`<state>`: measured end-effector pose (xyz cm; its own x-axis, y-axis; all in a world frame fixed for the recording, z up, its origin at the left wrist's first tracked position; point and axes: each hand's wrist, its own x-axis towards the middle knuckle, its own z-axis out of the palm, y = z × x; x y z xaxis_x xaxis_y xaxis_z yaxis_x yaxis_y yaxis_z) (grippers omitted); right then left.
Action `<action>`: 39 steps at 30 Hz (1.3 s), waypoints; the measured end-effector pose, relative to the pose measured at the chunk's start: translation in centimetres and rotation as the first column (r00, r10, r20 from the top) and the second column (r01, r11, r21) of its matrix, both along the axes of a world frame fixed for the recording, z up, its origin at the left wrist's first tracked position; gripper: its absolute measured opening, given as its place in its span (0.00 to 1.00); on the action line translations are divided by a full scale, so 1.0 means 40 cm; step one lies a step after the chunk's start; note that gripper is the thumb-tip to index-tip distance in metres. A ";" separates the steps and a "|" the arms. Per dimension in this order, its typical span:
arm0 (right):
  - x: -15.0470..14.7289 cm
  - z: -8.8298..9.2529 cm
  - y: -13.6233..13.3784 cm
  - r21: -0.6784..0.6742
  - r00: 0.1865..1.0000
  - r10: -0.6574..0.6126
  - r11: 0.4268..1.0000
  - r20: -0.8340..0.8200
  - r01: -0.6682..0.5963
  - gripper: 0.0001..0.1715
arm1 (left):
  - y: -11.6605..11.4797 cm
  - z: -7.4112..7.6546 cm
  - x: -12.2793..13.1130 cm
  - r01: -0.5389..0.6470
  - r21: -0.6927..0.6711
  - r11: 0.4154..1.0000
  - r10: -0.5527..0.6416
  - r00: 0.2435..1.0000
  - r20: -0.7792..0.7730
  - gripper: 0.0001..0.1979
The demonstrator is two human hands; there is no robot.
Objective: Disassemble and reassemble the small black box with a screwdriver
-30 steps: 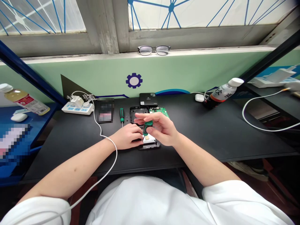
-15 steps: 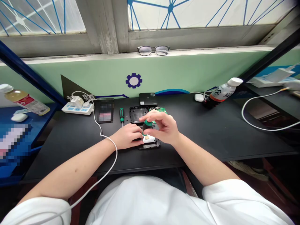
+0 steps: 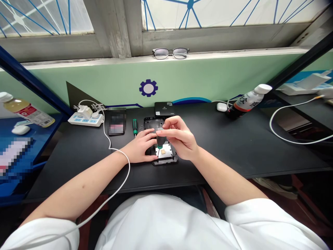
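My right hand point(image 3: 183, 139) is closed, its fingertips on the top of a green and black screwdriver point(image 3: 160, 140). The screwdriver stands nearly upright, shaft down at the left side of a pale metal plate point(image 3: 168, 152) that bears a small tan square. This plate lies in a black plastic casing point(image 3: 166, 162) on the desk. My left hand point(image 3: 140, 148) rests flat with fingers spread, thumb and fingertips along the casing's left side. Behind them sits another open black casing part point(image 3: 152, 123), partly covered by my right hand. Whether the tip sits in a screw is too small to tell.
A second screwdriver point(image 3: 135, 126) lies left of the casings, near tiny screws point(image 3: 141, 127). A black box point(image 3: 164, 109) is at the back. A white cable point(image 3: 125, 154) crosses my left forearm from a power strip point(image 3: 85, 119). A bottle point(image 3: 248, 101) leans at right.
My right hand has moved its grip to the top of the screwdriver handle. The left fingers, earlier gathered near the shaft, have spread along the casing, uncovering more of the plate.
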<state>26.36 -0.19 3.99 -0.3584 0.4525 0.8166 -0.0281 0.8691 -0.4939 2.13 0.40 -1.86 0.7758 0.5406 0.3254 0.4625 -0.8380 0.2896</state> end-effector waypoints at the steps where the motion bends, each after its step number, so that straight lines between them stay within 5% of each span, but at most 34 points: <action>1: 0.000 0.002 0.000 0.008 1.000 0.005 1.000 -0.012 -0.005 0.22 | 0.001 -0.002 0.000 -0.004 -0.012 1.000 0.004 1.000 -0.003 0.23; 5: 0.000 0.009 0.001 -0.010 0.996 0.070 0.997 -0.056 -0.071 0.21 | 0.005 -0.009 -0.002 -0.021 -0.046 0.999 0.021 1.000 -0.002 0.26; 9: -0.006 0.001 0.002 -0.031 0.983 0.143 0.989 -0.115 -0.148 0.09 | 0.005 -0.011 -0.003 -0.036 -0.080 0.996 0.036 0.999 -0.001 0.27; 12: -0.017 -0.013 -0.002 -0.105 0.970 0.184 0.974 -0.161 -0.203 0.19 | 0.004 -0.007 0.000 -0.047 -0.109 0.993 0.046 0.999 -0.008 0.27; 15: -0.022 -0.020 -0.007 -0.195 0.960 0.241 0.944 -0.141 -0.265 0.19 | 0.003 0.002 0.003 -0.045 -0.124 0.991 0.044 0.999 -0.012 0.28; 19: -0.011 -0.012 -0.007 -0.163 0.980 0.193 0.967 -0.038 -0.197 0.12 | 0.003 0.007 0.004 -0.047 -0.111 0.993 0.045 0.999 -0.024 0.26; 24: 0.003 0.004 0.001 -0.040 0.999 0.028 0.999 0.016 -0.027 0.17 | 0.004 -0.002 0.002 -0.060 -0.112 0.992 0.056 0.998 -0.039 0.24; 29: -0.003 -0.004 0.001 -0.110 0.992 0.109 0.987 -0.063 -0.115 0.07 | 0.003 -0.004 0.004 -0.067 -0.115 0.991 0.063 0.997 -0.038 0.25; 32: -0.009 -0.015 -0.006 -0.229 0.976 0.189 0.951 -0.111 -0.210 0.22 | 0.002 0.000 0.005 -0.062 -0.138 0.988 0.059 0.998 -0.026 0.27; 34: -0.012 -0.018 -0.011 -0.293 0.965 0.237 0.920 -0.113 -0.260 0.23 | 0.001 0.003 0.005 -0.064 -0.156 0.986 0.061 0.998 -0.020 0.29; 39: -0.006 -0.006 -0.007 -0.177 0.969 0.245 0.954 -0.004 -0.242 0.16 | 0.004 0.002 0.004 -0.063 -0.157 0.986 0.063 0.998 -0.007 0.26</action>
